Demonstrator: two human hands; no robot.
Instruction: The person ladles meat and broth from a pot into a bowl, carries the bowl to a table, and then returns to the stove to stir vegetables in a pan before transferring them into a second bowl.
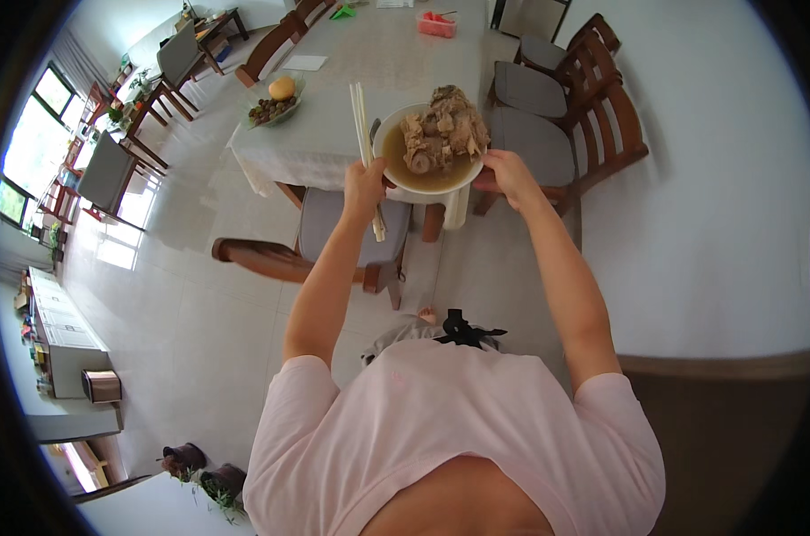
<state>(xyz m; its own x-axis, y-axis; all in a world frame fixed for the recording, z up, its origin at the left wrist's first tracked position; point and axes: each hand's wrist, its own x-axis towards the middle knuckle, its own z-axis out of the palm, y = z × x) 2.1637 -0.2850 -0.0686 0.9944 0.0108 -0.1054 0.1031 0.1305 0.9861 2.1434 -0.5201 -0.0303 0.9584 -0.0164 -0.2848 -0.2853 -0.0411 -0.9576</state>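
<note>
Between my two hands is a white bowl (438, 191) of brown broth (395, 155) heaped with large pieces of meat on the bone (448, 127). My left hand (365, 191) grips its left rim and also holds several pale chopsticks (360, 120), which stick out past both sides of the fist. On the right rim, my right hand (507, 175) supports the bowl, fingers partly hidden beneath it. A spoon (375, 127) shows at the bowl's left edge; what it rests on cannot be told. The bowl appears in front of the near edge of a cloth-covered table (338, 144).
On the table are a glass dish (278, 117) with round fruit, a white sheet (305, 63) and a plastic box of red fruit (437, 24). A wooden chair (355, 221) stands at the near left. More chairs (535, 137) line the right side by the wall (713, 201).
</note>
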